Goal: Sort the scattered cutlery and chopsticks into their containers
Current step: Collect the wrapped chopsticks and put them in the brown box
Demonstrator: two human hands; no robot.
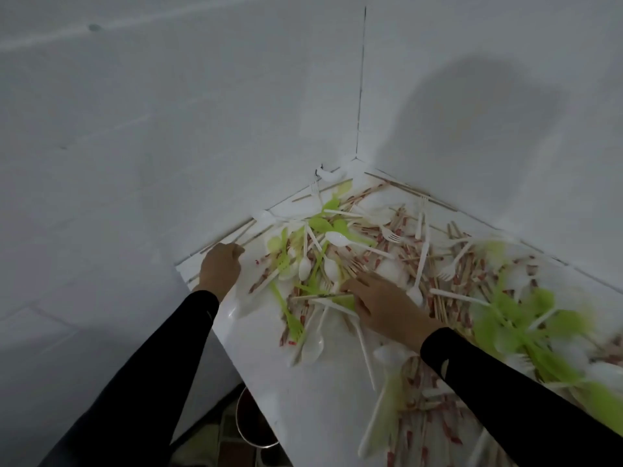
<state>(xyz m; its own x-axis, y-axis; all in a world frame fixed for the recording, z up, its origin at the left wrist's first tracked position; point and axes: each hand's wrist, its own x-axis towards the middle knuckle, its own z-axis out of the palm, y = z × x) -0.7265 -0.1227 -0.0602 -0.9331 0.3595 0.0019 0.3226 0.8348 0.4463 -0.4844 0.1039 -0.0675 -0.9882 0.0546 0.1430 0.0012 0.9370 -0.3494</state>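
Head view, corner of a white table [269, 382] set against two white walls [168, 129].

**Hidden or unclear.** Your left hand [220, 267] shows only its back. Its fingers curl away from the camera at the table's far left edge, so you cannot tell whether they grip anything. The lower right of the heap is smeared by motion blur, and the green pieces [526, 328] there cannot be read as forks or spoons. Below the table's near edge a round container [251, 426] with a metal rim and dark inside is half covered by the tabletop. What it contains cannot be made out.

**Hands.** Your right hand [381, 306] lies palm down on the heap with its fingers fairly straight. The fingertips touch the chopsticks [438, 298] and grip nothing. Black sleeves [151, 382] cover both forearms.

**Task items.** All the cutlery lies loose on the tabletop, piled from the wall corner toward the right:
- The wooden chopsticks have red-printed ends.
- A white spoon [337, 238] lies on top, near the middle of the heap.
- A green fork [290, 315] lies just left of your right hand.
- A white fork [451, 269] lies to the right.
- Several chopsticks lie along both wall joints, just beyond your left hand.
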